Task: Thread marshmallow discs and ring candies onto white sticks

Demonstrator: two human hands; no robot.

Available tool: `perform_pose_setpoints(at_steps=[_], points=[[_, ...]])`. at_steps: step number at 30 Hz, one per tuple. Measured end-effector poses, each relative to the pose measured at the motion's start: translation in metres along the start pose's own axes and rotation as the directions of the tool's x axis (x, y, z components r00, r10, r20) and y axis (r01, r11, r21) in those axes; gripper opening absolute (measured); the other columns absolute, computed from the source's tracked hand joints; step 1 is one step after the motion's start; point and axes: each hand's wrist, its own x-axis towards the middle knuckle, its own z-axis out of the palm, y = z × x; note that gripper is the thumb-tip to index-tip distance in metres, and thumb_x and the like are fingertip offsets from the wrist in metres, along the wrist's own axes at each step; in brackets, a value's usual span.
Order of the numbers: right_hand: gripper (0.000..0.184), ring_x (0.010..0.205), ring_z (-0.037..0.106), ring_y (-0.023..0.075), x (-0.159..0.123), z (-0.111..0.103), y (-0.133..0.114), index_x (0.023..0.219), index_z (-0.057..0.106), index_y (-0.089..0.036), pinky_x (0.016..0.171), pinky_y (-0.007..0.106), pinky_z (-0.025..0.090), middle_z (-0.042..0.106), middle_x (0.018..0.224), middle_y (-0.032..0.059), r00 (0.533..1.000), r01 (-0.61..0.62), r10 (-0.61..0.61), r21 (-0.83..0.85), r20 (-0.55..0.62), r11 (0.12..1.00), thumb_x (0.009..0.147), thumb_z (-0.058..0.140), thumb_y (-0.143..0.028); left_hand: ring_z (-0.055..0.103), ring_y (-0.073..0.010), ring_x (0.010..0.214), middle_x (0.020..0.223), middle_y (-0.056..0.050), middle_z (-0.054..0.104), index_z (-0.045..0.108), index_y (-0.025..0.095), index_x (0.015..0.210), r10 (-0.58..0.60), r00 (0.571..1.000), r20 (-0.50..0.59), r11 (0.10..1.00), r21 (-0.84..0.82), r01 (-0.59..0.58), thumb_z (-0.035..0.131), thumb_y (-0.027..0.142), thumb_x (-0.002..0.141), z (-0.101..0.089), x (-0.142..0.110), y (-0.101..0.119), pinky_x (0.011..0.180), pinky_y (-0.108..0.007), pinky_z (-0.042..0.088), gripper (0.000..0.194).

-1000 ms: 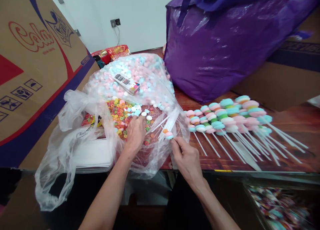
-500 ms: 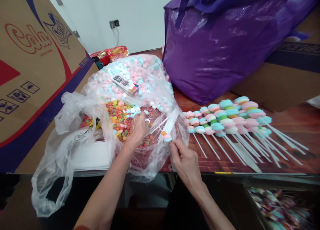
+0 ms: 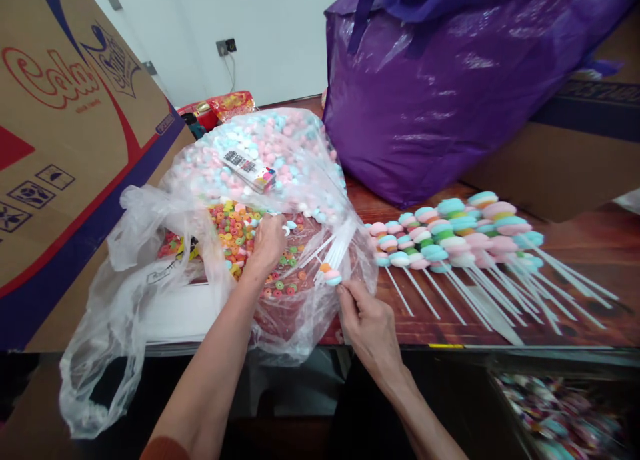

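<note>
My right hand (image 3: pixel 367 317) pinches a marshmallow skewer (image 3: pixel 333 279); a blue-and-pink marshmallow and an orange ring candy are threaded on it, above the fingertips. Among the loose candies is my left hand (image 3: pixel 270 241), its fingers curled downward. Its fingertips are hidden, and I cannot make out what they hold. Ring-shaped gummies (image 3: pixel 234 230) in red, yellow and green lie just left of it, with a few white and blue marshmallows close by. White sticks (image 3: pixel 337 245) lie bunched on clear plastic between the hands. Behind is a clear bag (image 3: pixel 295 140) full of pink, blue and white marshmallows.
Finished marshmallow skewers (image 3: pixel 453 237) lie in rows at right. A purple bag (image 3: pixel 425 100) stands behind them. At left are a tall cardboard box (image 3: pixel 75 147), a crumpled plastic bag (image 3: pixel 107 340) and white sheets (image 3: pixel 175 313). A label stack (image 3: pixel 249 170) rests on the marshmallow bag.
My left hand has shifted slightly left and up over the candies, its fingers now more hidden. My right hand keeps the skewer in nearly the same place.
</note>
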Motion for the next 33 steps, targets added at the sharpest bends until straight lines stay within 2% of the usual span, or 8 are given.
perform_pose_setpoints(at_steps=[6,9,13,16,19,22,24,33], points=[[0.027,0.047,0.052,0.0117,0.0,0.0,0.0,0.081,0.065,-0.019,0.053,0.023,0.036,0.054,0.056,-0.003,1.0,0.001,-0.001,-0.004,-0.006,1.0,0.098,0.045,-0.028,0.06,-0.0275,0.104,0.12,-0.017,0.06,0.061,0.016,0.116,0.047,0.997,0.067,0.994,0.091,-0.053,0.044,0.004,0.084,-0.002,-0.012,0.007,0.083,-0.036,0.045,0.038],[0.027,0.049,0.053,0.0118,0.0,0.001,0.0,0.08,0.064,-0.019,0.054,0.023,0.037,0.055,0.058,-0.0026,1.0,0.011,-0.011,0.003,-0.011,1.0,0.097,0.045,-0.028,0.061,-0.0282,0.1,0.12,-0.018,0.058,0.062,0.015,0.113,0.009,0.997,0.071,0.996,0.085,-0.015,0.046,0.006,0.085,-0.001,-0.014,0.007,0.08,-0.036,0.046,0.034],[0.027,0.051,0.054,0.0117,0.001,0.001,0.0,0.077,0.063,-0.019,0.055,0.022,0.038,0.056,0.059,-0.0022,0.999,0.028,-0.027,0.008,-0.023,1.0,0.097,0.046,-0.027,0.062,-0.0237,0.091,0.102,-0.01,0.062,0.064,0.018,0.102,-0.006,0.999,-0.048,0.986,-0.165,-0.002,0.054,0.011,0.083,0.004,-0.019,0.004,0.078,-0.034,0.046,0.022],[0.026,0.048,0.051,0.0108,0.001,0.0,0.001,0.078,0.063,-0.019,0.053,0.022,0.036,0.054,0.057,-0.0037,0.999,0.03,-0.029,0.031,-0.025,0.999,0.096,0.047,-0.027,0.06,-0.0164,0.076,0.082,-0.001,0.064,0.062,0.018,0.093,0.002,0.998,-0.065,0.831,-0.556,-0.038,0.063,0.012,0.076,0.009,-0.032,0.003,0.071,-0.027,0.046,0.018],[0.025,0.048,0.049,0.0102,0.001,-0.001,0.001,0.079,0.063,-0.019,0.053,0.022,0.036,0.052,0.056,-0.0045,1.0,0.022,-0.021,0.066,-0.022,0.998,0.096,0.048,-0.027,0.058,-0.011,0.067,0.075,0.002,0.063,0.061,0.017,0.084,-0.045,0.999,-0.029,0.523,-0.852,-0.001,0.069,0.018,0.07,0.017,-0.052,0.005,0.065,-0.022,0.045,0.016],[0.024,0.051,0.049,0.0101,0.002,-0.003,-0.002,0.08,0.064,-0.018,0.053,0.021,0.037,0.055,0.06,-0.0034,0.999,0.027,-0.029,0.118,0.017,0.993,0.097,0.048,-0.027,0.055,-0.0079,0.057,0.071,0.003,0.063,0.061,0.016,0.082,-0.147,0.987,0.064,0.245,-0.964,0.099,0.078,0.027,0.065,0.022,-0.069,0.007,0.057,-0.02,0.045,0.026],[0.024,0.05,0.048,0.0098,0.002,-0.003,-0.005,0.08,0.064,-0.018,0.052,0.021,0.037,0.056,0.061,-0.0032,0.998,0.027,-0.035,0.142,0.05,0.989,0.096,0.048,-0.027,0.056,-0.0074,0.055,0.071,0.003,0.065,0.062,0.016,0.085,-0.194,0.973,0.126,0.128,-0.98,0.152,0.083,0.031,0.061,0.024,-0.076,0.007,0.055,-0.02,0.045,0.035],[0.026,0.05,0.047,0.0095,0.003,-0.001,-0.016,0.077,0.063,-0.018,0.051,0.021,0.034,0.05,0.057,-0.0044,0.991,-0.005,-0.013,0.134,0.133,0.991,0.096,0.048,-0.027,0.067,-0.013,0.074,0.085,-0.002,0.074,0.075,0.016,0.1,-0.177,0.973,0.147,0.081,-0.983,0.163,0.085,0.034,0.064,0.021,-0.085,-0.002,0.07,-0.024,0.053,0.041]])
